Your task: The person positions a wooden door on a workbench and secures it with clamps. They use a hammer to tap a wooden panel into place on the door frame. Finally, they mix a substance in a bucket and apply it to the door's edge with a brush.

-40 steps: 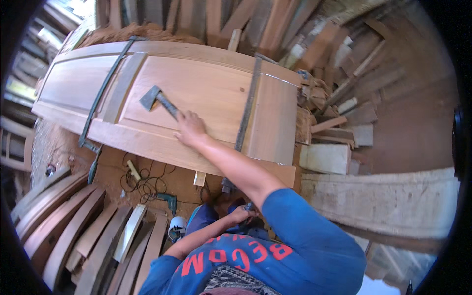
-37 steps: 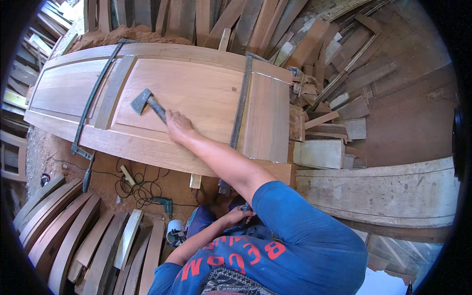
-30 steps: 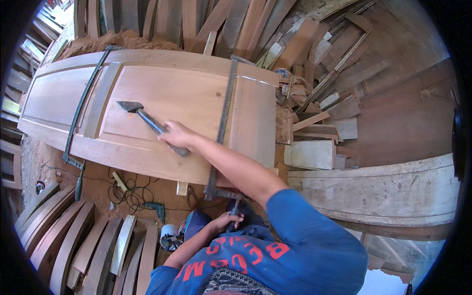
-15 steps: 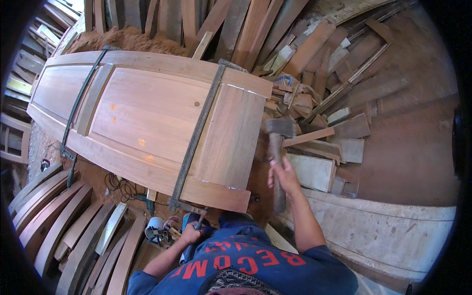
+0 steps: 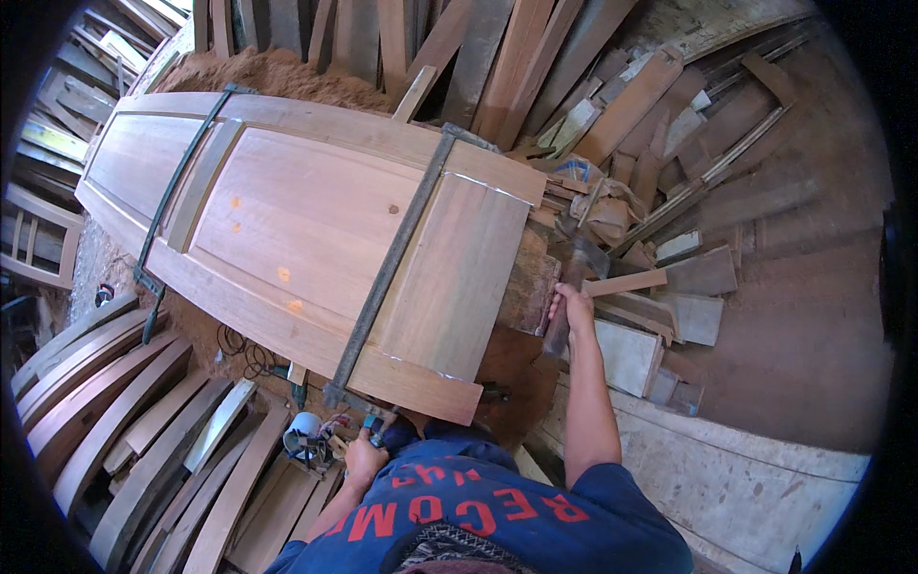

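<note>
A pale wooden door panel (image 5: 316,210) lies in front of me, with recessed fields and a frame. Across its right part runs a dark metal bar clamp (image 5: 392,253); a green bar clamp (image 5: 184,182) crosses farther left. My left hand (image 5: 363,461) is closed around the blue handle (image 5: 373,430) at the near end of the right clamp, partly hidden by the fingers. To the right of the door's end, my right hand (image 5: 572,311) grips a mallet (image 5: 556,337) by its handle. The mallet's blocky dark head is blurred and points away from me.
Curved boards (image 5: 143,450) stand in rows at the lower left. A heap of offcuts (image 5: 660,277) lies on the right, beside a long pale slab (image 5: 727,459). Planks (image 5: 478,67) lean at the back behind sawdust (image 5: 277,77). A white cup (image 5: 304,426) and a cable (image 5: 253,354) are near my left hand.
My right hand and the mallet have moved right and away from me. My left hand has shifted slightly left and down, staying at the clamp handle. The view has turned a little.
</note>
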Tool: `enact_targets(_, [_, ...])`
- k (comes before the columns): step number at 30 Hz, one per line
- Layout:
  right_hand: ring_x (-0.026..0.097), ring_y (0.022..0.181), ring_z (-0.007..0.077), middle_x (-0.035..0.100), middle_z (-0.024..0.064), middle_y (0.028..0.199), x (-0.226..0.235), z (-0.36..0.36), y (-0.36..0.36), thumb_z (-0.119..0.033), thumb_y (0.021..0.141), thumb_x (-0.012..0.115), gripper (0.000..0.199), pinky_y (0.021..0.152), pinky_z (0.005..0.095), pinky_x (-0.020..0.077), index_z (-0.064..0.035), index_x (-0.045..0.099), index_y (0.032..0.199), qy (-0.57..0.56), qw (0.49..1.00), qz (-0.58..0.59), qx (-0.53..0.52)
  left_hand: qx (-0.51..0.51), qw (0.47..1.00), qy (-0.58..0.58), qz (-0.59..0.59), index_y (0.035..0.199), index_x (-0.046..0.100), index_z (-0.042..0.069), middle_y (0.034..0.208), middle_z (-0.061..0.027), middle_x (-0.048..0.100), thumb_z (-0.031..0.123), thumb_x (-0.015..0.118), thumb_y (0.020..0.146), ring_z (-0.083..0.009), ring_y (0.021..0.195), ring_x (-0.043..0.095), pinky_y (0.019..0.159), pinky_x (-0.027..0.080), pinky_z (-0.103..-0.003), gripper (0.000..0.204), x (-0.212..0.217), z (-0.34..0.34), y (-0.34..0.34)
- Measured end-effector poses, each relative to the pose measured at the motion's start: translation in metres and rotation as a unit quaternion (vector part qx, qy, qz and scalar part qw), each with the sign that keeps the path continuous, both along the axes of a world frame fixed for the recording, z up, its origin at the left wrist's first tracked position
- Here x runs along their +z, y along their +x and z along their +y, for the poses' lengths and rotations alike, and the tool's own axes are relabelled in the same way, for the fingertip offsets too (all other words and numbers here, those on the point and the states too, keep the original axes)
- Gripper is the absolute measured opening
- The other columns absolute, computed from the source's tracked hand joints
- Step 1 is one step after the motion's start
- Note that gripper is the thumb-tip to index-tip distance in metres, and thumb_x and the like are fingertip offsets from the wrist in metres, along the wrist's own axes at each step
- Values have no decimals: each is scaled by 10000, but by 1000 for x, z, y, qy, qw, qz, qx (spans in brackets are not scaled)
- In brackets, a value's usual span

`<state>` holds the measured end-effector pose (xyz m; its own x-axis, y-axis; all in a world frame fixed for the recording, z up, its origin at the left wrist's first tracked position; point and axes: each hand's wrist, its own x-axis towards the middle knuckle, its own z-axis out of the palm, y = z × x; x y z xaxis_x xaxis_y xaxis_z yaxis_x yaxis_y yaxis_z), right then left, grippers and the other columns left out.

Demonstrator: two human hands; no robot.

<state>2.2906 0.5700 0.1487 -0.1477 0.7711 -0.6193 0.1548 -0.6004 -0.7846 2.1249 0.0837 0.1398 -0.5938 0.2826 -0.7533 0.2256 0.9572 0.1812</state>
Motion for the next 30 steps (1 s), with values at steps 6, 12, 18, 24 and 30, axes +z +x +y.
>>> enact_targets(6, [571,494,166,576,47,676,7,-34,-70,-104,847,664,186,480,332,532,-61,517,953,-60,992,-18,108,27,999,3,-23,1212,623,48,1002,-302,692,168,650,728,-447,969,678,879,539,-514,500,1,6,-3])
enact_targets(12, [566,512,145,561,35,669,-11,-20,-41,-77,841,657,197,450,323,518,-59,504,964,-59,998,18,-24,-4,1000,11,8,1193,617,41,984,-301,693,158,661,719,-448,955,679,874,540,-515,491,4,9,-3])
enact_targets(18, [584,514,142,570,39,678,17,-9,-30,-98,831,674,222,452,328,530,-67,499,965,-39,983,-22,179,13,1000,12,14,1190,614,34,963,-300,694,157,659,725,-450,954,677,872,540,-513,483,13,7,1])
enact_targets(24, [559,471,134,560,28,657,-14,-18,-51,-86,826,675,218,431,312,512,-81,499,955,-47,987,-20,150,-3,999,31,22,1162,619,31,977,-295,696,171,665,733,-442,969,678,881,538,-511,454,-1,3,-1])
enact_targets(30, [575,530,132,554,31,671,10,-41,-66,-71,838,670,229,448,315,517,-101,487,973,-18,998,-22,64,-24,998,54,19,1102,644,30,982,-296,691,182,656,743,-454,956,671,875,535,-525,390,-18,-2,-3])
